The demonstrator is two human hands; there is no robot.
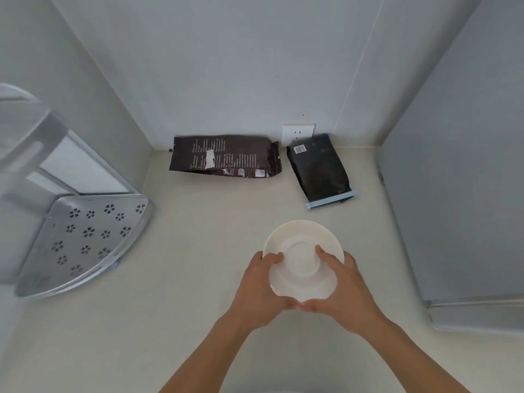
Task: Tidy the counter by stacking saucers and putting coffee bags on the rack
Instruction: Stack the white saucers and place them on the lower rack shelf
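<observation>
Lower left of the frame: a perforated metal rack (85, 239) on the pale counter (198, 211). Upper centre: a brown coffee bag (224, 160) lying flat against the wall; to its right, a black coffee bag (319, 168). Lower centre: the left hand (258, 290) and right hand (344, 290), fingers curled, grip stacked white saucers (303, 259) by opposite rims.

Pale counter (198, 321), brown coffee bag (224, 157) lying flat, black coffee bag (320, 168) beside it, metal corner rack (85, 239) at left
</observation>
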